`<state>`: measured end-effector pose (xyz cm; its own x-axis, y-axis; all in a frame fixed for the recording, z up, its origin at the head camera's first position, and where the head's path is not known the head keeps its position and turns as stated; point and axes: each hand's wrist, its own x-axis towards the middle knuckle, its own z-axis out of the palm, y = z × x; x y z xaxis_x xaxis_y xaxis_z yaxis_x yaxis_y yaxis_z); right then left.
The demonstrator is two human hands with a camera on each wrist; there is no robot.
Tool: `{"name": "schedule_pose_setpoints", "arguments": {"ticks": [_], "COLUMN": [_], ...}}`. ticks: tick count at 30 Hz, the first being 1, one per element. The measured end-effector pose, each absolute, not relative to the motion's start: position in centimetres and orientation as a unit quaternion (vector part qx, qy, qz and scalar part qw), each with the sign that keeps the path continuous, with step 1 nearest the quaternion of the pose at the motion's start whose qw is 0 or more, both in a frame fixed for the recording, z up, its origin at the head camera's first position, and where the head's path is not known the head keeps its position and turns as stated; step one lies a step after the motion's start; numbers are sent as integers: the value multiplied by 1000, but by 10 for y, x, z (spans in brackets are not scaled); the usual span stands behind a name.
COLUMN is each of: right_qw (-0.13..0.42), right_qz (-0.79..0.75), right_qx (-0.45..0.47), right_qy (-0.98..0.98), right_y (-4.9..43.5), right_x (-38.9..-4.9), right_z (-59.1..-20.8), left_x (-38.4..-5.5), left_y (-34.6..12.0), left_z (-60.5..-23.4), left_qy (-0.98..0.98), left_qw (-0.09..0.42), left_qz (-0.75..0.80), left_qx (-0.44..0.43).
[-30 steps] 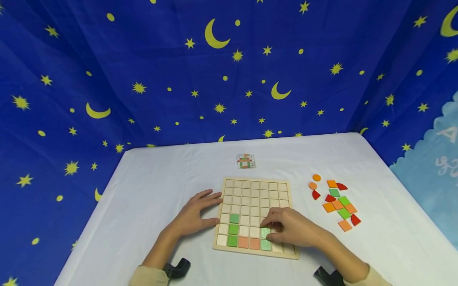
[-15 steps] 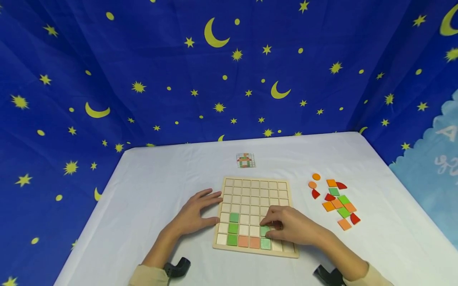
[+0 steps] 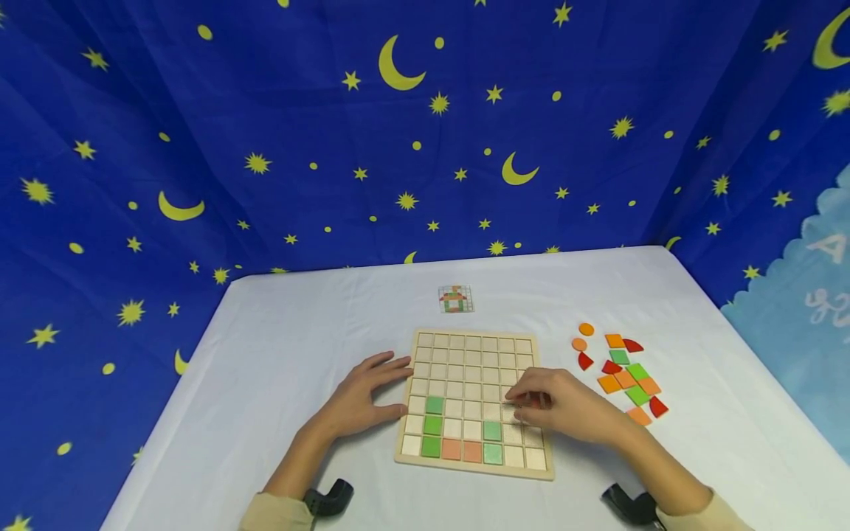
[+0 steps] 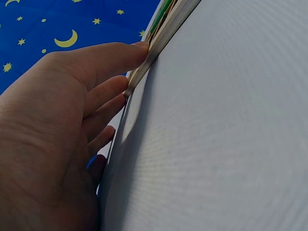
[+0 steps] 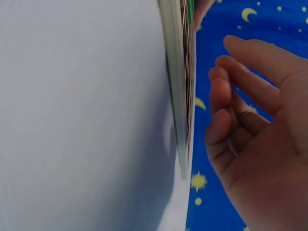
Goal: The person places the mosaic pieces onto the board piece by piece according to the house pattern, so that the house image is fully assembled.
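Note:
My left hand (image 3: 361, 394) rests at the left edge of a wooden grid board (image 3: 481, 470), fingers extended and touching its rim. In the left wrist view, the thumb of the left hand (image 4: 53, 110) lies on the board's edge (image 4: 166, 36). Over the board's right side hovers my right hand (image 3: 564, 405), thumb and index apart, with nothing between them. The right wrist view shows the other fingers of this hand (image 5: 264, 115) loosely bent. A pale green tile (image 3: 492, 431) lies in a cell left of it, above another green tile (image 3: 493, 453).
Two salmon tiles (image 3: 451, 448) and a column of green tiles (image 3: 432, 425) fill other cells. Loose square tiles (image 3: 626, 378), red quarter-circles (image 3: 585, 361) and orange discs (image 3: 586, 329) lie on the white cloth at right. A pattern card (image 3: 455, 299) lies behind the board.
My right hand has moved up and to the right, away from the upper pale green tile, which stays in its cell in full view. The left hand has not moved.

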<state>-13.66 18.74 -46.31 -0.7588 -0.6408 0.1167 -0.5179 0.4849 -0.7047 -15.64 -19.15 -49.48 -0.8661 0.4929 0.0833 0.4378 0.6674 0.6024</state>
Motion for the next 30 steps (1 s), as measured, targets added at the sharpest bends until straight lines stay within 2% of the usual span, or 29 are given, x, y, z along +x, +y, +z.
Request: {"name": "schedule_pose_setpoints", "arguments": {"ticks": [16,30], "right_qw": [26,21], "right_qz": [-382,-348], "right_qx": [-239,-132], "right_qy": [892,928], "right_y": [244,304], "right_x": [-154,-155], "right_z": [-462,-459], "left_x": [-155,-157], "left_y": [-196,-194], "left_z": [-497,-497], "left_qy": [911,910], "left_qw": [39,36], "left_qz": [317,317], "left_qx": [261,267]}}
